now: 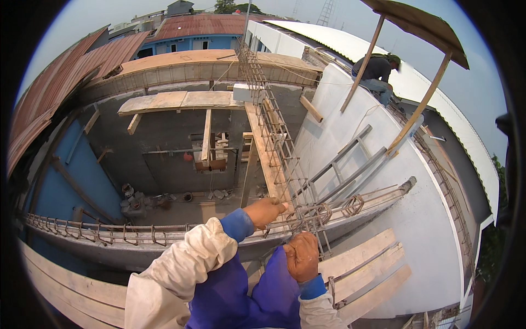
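Left fingers (276, 208) curl closed near the rebar cage (311, 215), right fingers (299, 253) clench beside it; contents unclear.

1. The left hand (265, 212) is beside the rebar joint (310, 216).
2. The right hand (302, 256), fingers curled, is just below it.
3. A rebar cage (269, 118) extends away.
4. Another person (373, 69) crouches near the white wall (422, 230).

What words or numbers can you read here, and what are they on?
None that can be read.
The steel bars, white wall and wooden planks show no clear lettering.
The blue building far away is too small to tell.
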A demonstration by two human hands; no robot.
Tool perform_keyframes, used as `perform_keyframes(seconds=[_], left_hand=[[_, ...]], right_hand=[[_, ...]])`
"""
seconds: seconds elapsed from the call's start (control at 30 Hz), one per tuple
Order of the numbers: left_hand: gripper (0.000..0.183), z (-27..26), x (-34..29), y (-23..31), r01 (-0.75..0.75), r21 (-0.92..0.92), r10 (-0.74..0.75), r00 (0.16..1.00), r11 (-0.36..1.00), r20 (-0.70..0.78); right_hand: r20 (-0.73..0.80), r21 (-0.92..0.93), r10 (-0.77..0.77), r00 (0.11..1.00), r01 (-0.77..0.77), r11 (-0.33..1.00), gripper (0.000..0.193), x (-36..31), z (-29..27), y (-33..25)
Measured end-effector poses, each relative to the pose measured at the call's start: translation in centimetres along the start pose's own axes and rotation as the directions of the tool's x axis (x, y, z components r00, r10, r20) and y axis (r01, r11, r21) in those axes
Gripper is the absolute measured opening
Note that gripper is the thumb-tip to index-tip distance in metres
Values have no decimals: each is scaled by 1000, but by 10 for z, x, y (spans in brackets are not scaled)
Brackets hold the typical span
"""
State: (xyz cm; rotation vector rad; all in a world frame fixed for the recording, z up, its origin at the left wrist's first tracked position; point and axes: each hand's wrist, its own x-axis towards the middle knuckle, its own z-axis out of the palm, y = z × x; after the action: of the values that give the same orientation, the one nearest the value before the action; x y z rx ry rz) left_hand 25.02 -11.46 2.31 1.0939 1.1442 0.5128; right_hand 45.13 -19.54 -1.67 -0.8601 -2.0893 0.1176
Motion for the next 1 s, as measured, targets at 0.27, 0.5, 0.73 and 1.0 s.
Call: perform_keyframes(seconds=[0.27, 0.5, 0.73, 1.0], left_hand=[[49, 33, 21, -50, 141, -742, 145, 941, 656, 306], [27, -9, 20, -36, -583, -466, 157, 720, 666, -676], [31, -31, 4, -22, -818, -254, 343, 469, 516, -814], [32, -24, -22, -21, -750, -385, 372, 621, 539, -690]], right_hand=[[82, 50, -83, 993, 79, 996, 17, 17, 12, 13], [211, 260, -15, 977, -41, 965, 17, -34, 31, -35], [291, 200, 112, 950, -174, 964, 15, -99, 23, -42], [345, 165, 58, 937, -121, 979, 16, -114, 23, -27]])
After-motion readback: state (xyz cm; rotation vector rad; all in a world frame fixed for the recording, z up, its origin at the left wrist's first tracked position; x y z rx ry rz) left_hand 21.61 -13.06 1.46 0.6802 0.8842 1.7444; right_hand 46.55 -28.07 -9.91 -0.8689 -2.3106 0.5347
